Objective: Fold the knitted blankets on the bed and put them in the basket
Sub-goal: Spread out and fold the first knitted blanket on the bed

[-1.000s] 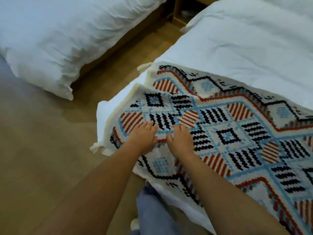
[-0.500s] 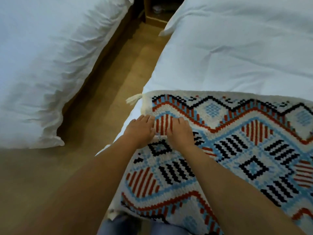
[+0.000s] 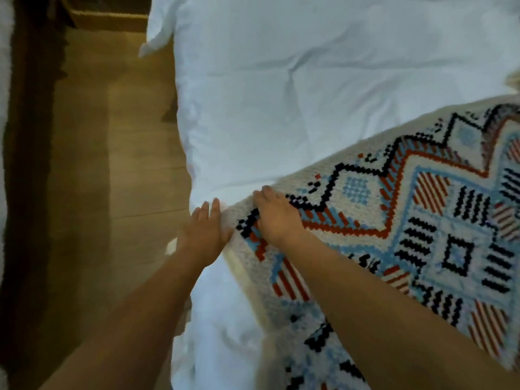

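Note:
A cream knitted blanket (image 3: 422, 220) with black, red and blue geometric patterns lies folded across the white bed (image 3: 281, 108), running from the near left corner off the right edge. My right hand (image 3: 274, 218) presses palm-down on the blanket's far left corner, fingers curled over its edge. My left hand (image 3: 204, 232) lies flat beside that corner, fingers extended, touching the blanket's left edge and the white sheet. No basket is in view.
A strip of wooden floor (image 3: 112, 164) runs along the left of the bed. A second white bed (image 3: 4, 136) shows at the far left edge. A wooden nightstand base (image 3: 107, 19) stands at the top between the beds.
Both hands have carried the blanket's near edge forward over the rest, folding it. They now rest at the far left corner, and my view has shifted forward over the bed.

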